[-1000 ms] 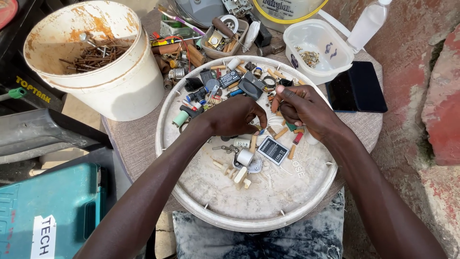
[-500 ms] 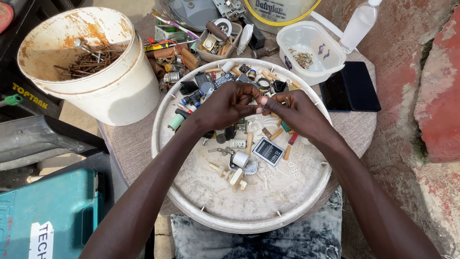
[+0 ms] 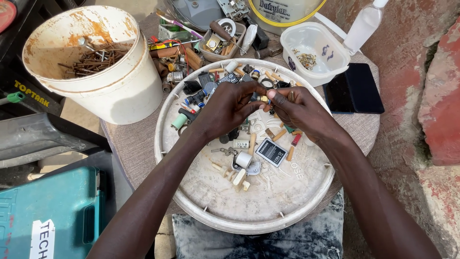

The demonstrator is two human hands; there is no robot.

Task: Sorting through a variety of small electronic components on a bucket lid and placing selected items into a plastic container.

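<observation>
Nearest us, at the bottom edge, lies dark mottled cloth [image 3: 254, 242], and to its left a teal case [image 3: 48, 216]. Above that sits the round white tray [image 3: 306, 204] on a grey mat [image 3: 132, 148], scattered with small parts: a white spool [image 3: 243, 159], a flat dark battery [image 3: 271, 152] and wooden pegs [image 3: 252, 143]. Over the tray's far half our hands meet. Our left hand [image 3: 225, 108] and right hand [image 3: 299, 108] have fingertips drawn together, pinching a small brass part [image 3: 263, 98] between them; what it is exactly we cannot tell. Right of the tray rests a black phone [image 3: 354, 88]. Farther off stand a white bucket [image 3: 120, 91] holding rusty nails [image 3: 93, 60], a clear tub [image 3: 314, 52] and a plastic bottle [image 3: 364, 21].
</observation>
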